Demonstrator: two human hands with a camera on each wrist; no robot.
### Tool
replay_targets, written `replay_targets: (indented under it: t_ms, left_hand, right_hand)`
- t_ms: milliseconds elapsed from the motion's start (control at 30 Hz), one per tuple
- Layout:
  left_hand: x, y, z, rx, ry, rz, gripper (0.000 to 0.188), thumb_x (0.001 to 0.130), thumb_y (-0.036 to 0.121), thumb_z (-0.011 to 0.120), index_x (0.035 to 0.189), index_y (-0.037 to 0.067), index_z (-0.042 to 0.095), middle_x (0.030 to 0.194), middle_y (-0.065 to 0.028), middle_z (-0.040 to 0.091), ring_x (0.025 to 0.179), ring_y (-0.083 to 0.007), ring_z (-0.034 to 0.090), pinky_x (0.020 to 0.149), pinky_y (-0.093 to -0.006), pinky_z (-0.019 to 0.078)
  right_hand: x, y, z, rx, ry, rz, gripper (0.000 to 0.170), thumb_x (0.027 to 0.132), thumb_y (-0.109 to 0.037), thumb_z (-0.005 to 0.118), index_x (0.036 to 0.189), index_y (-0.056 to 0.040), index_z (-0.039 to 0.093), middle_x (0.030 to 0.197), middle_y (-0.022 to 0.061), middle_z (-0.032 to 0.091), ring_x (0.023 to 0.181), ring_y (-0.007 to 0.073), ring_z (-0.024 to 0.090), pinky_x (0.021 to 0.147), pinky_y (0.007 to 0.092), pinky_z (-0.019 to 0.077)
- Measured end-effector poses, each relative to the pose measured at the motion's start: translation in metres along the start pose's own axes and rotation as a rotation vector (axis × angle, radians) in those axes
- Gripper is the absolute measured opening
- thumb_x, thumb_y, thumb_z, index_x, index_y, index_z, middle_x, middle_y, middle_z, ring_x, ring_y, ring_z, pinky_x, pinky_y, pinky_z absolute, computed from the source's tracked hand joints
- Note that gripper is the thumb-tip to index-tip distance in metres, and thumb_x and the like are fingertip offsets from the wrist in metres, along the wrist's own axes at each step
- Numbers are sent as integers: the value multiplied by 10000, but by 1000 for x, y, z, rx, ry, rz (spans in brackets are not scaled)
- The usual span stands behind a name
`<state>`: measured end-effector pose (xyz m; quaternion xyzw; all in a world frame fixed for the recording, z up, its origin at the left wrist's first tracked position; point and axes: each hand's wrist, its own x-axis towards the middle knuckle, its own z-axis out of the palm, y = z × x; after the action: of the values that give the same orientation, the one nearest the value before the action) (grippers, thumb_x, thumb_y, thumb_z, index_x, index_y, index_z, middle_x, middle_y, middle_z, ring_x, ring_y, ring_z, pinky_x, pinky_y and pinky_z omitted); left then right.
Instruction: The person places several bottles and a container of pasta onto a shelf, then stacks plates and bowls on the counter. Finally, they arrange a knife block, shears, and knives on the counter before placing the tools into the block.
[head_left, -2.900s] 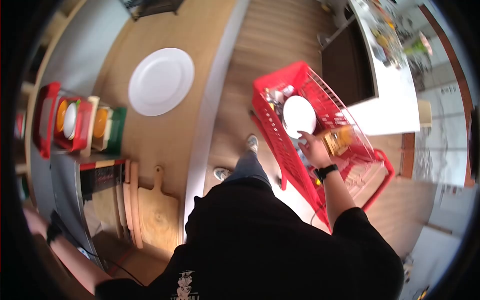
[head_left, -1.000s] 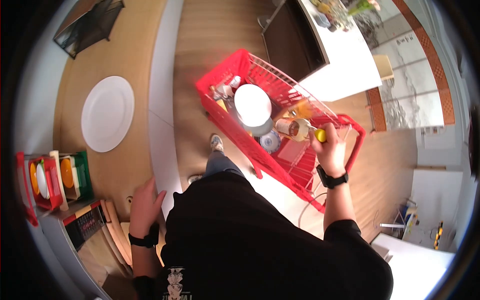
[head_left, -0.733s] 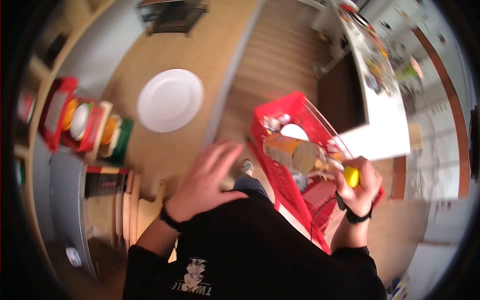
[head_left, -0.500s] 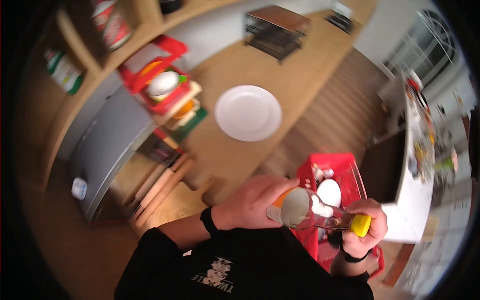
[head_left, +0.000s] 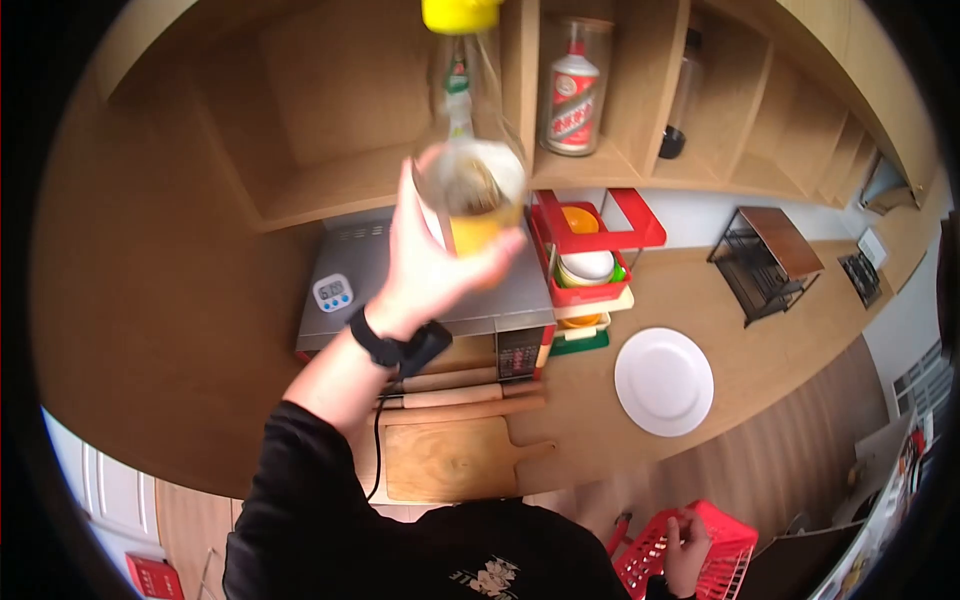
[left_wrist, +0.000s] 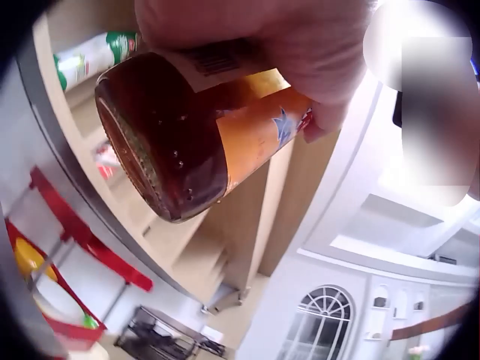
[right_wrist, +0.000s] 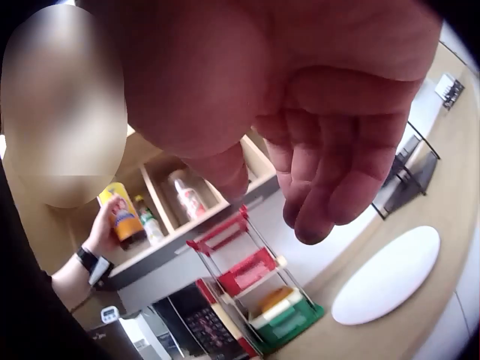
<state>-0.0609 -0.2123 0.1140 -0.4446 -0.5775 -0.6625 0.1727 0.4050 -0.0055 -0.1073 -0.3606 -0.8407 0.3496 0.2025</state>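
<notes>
My left hand (head_left: 425, 265) grips a glass bottle (head_left: 478, 195) with a yellow cap, raised before an open shelf compartment (head_left: 330, 100). In the left wrist view, the fingers (left_wrist: 319, 45) wrap round the bottle (left_wrist: 161, 142), which has an orange label and dark contents. A green-and-white bottle (left_wrist: 97, 58) is in the compartment behind it. My right hand (head_left: 687, 555) is low, over the red cart (head_left: 730, 545); in the right wrist view this hand (right_wrist: 330, 112) is empty, its fingers loosely bent. The right wrist view also shows the left hand (right_wrist: 103, 231) round the bottle (right_wrist: 121, 214).
A red-and-white bottle (head_left: 573, 105) occupies the neighbouring compartment. Below are a microwave (head_left: 500, 300) with a timer (head_left: 333, 292), a red rack (head_left: 600, 240) with bowls, a cutting board (head_left: 450, 460), a white plate (head_left: 664, 382) and a small black stand (head_left: 765, 260).
The left hand has lifted the bottle from above the cart to the shelf. My right hand has let go of its neck and dropped down. The view has turned towards the shelf.
</notes>
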Motion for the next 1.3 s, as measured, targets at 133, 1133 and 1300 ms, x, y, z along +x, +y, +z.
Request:
replay_targets:
  t_ms: [133,1133,1300]
  left_hand:
    - [60,-20,-40,192,130,-5,715,781,264,886,1314,51,460,1207,-116,641,1120,-202,629,956,-353,520]
    - [102,-137,-134,749,-12,-440,762,813,418,858,1311,-22,484,1277,-212,655,1208,-318,630,1015,-395,499]
    - [100,-136,-127,874,-7,-465,751,839,411,835,1336,-31,484,1261,-223,654,1180,-335,636,1006,-405,502]
  right_hand:
    - [-12,31,25,143,58,113,201,1002,-159,650,1111,9,661,911,93,687,821,185,630,752,316,515]
    - [-87,146,81,316,1,768,202,996,-191,601,1127,-42,637,890,118,708,782,248,676,707,394,533]
    - [-86,146,74,270,-18,741,185,988,-196,599,1092,-46,633,876,124,700,776,258,672,701,403,529]
